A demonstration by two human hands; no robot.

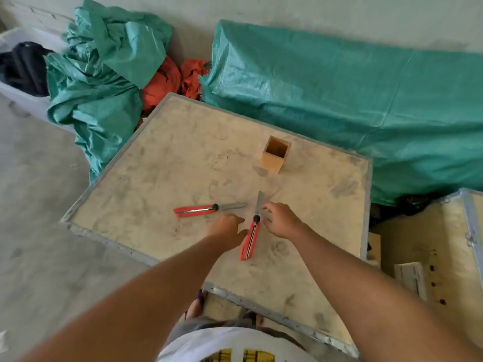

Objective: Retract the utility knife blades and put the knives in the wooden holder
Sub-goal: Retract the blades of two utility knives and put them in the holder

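Two red utility knives lie on a dusty crate top (162, 163), both with blades extended. The nearer knife (250, 240) points away from me, its blade reaching up between my hands. The other knife (194, 210) lies crosswise to the left, blade pointing right. My left hand (226, 228) hovers just left of the nearer knife's handle, fingers apart. My right hand (281, 220) is just right of that knife's black knob, fingers spread, holding nothing. The square wooden holder (274, 154) stands upright and empty farther back.
Green tarpaulin (339, 100) covers bulky things behind and right of the crate top. A crumpled green tarp (99, 74) and orange cloth (167, 82) lie at the back left. Another wooden crate (431, 252) stands at right. Concrete floor lies to the left.
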